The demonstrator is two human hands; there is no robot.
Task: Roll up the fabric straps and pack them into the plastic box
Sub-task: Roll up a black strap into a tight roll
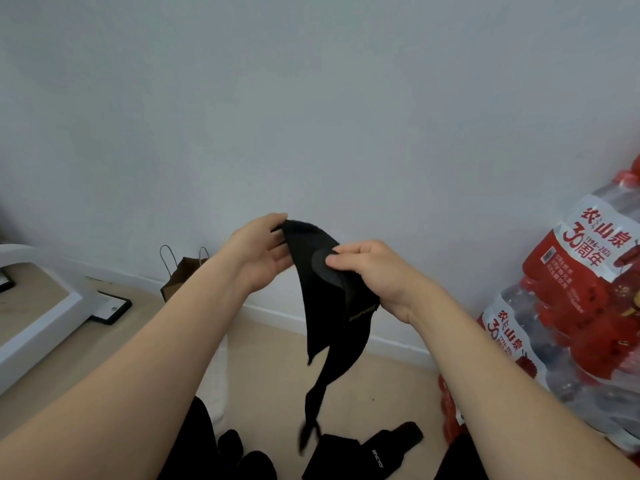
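Note:
A black fabric strap hangs in the air in front of the wall, its narrow tail dangling toward the floor. My left hand pinches its top end between fingers and thumb. My right hand grips the strap a little lower, thumb pressed on a grey patch. Two more black straps lie on the floor below: one flat with white lettering, another in a dark heap at the bottom edge. No plastic box is in view.
Shrink-wrapped packs of red-labelled water bottles are stacked at the right. A brown paper bag stands against the wall. A white frame and a black-edged panel lie at the left on the beige floor.

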